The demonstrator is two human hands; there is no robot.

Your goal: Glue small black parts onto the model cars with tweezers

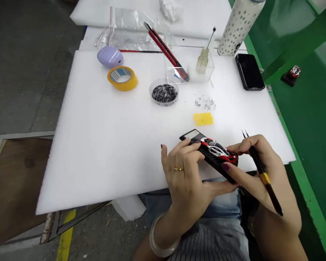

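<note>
A red, white and black model car (217,149) sits on a black carbon-patterned base (213,158) with a pale plate at its far end. My left hand (186,170) grips the base along its near side, thumb underneath and fingers over the edge. At the car's right end, my right hand (260,166) pinches the car and base between thumb and forefinger. Black tweezers (260,168) with a yellow band also rest in my right hand, their tips pointing away from me. Beyond the base lies a small yellow piece (203,119) with a tiny drop on it.
Fine black slivers (205,103) lie near a round dish (164,92) full of them. Farther back are yellow tape (122,78), a purple object (109,56), a red cutter (167,52), a small bottle (203,59), a phone (250,71) and a dotted tumbler (240,27).
</note>
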